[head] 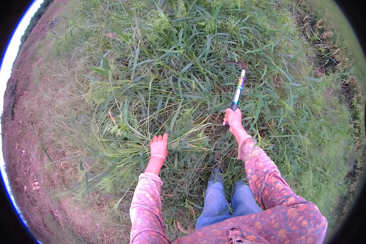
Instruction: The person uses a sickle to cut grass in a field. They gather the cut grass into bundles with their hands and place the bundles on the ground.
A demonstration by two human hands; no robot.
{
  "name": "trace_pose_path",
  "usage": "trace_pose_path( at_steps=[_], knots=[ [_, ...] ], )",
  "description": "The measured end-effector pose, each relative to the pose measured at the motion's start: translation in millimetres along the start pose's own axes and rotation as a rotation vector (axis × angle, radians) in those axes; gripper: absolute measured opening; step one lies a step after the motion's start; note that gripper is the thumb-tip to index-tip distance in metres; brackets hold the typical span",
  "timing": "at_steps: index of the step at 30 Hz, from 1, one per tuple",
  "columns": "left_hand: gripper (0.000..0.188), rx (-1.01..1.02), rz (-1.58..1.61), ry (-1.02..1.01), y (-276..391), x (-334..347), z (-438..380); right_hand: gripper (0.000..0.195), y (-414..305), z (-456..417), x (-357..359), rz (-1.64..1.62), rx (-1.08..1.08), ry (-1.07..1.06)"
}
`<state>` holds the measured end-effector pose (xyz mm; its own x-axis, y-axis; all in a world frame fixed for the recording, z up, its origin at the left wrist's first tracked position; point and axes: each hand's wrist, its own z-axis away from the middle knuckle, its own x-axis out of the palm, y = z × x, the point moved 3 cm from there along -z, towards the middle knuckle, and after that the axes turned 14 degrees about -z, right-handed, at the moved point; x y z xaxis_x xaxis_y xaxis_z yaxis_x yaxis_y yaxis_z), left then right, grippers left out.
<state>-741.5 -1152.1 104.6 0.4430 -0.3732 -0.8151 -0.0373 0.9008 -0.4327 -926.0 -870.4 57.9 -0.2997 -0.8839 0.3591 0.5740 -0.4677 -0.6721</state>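
Observation:
My right hand (pixel 233 119) is closed around the dark grip of a sickle (pixel 238 87), whose handle carries a bright multicoloured wrap. The sickle points away from me, and its curved, rusty-brown blade (pixel 236 64) bends to the left among the leaves. My left hand (pixel 159 145), with a pale band at the wrist, grips a bundle of long grass stalks (pixel 190 141). The stalk ends fan out to the right of that hand, and leafy, feathery tops spread to its left. My fingers hide the middle of the bundle.
Dense green grass (pixel 183 61) stands ahead of me. Dry, flattened grass (pixel 64 106) and reddish-brown ground (pixel 21 146) lie at the left. A dark strip with dry plants (pixel 332 48) runs along the right. My legs (pixel 215 198) stand amid loose stalks.

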Motion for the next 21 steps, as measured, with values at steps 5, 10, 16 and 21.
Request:
trace_pose_path(
  at_steps=[5, 10, 16, 21],
  knots=[
    [0.031, 0.012, -0.047, 0.233, 37.8, -15.3, -47.7, 0.009, 38.2, -14.6, 47.4, 0.212, 0.213, -0.199],
    [0.034, 0.276, -0.333, 0.353, 42.9, -34.8, -62.2, 0.012, 67.3, 167.9, -13.0, 0.718, 0.445, -0.362],
    [0.065, 0.297, 0.076, -0.666, 50.4, 29.0, -62.6, 0.011, 4.3, 256.4, -104.2, 0.418, 0.648, -0.251],
    [0.031, 0.159, 0.11, -0.556, 60.7, 42.2, -29.4, 0.007, -60.0, 178.2, -123.6, 0.268, 0.125, -0.026]
  ],
)
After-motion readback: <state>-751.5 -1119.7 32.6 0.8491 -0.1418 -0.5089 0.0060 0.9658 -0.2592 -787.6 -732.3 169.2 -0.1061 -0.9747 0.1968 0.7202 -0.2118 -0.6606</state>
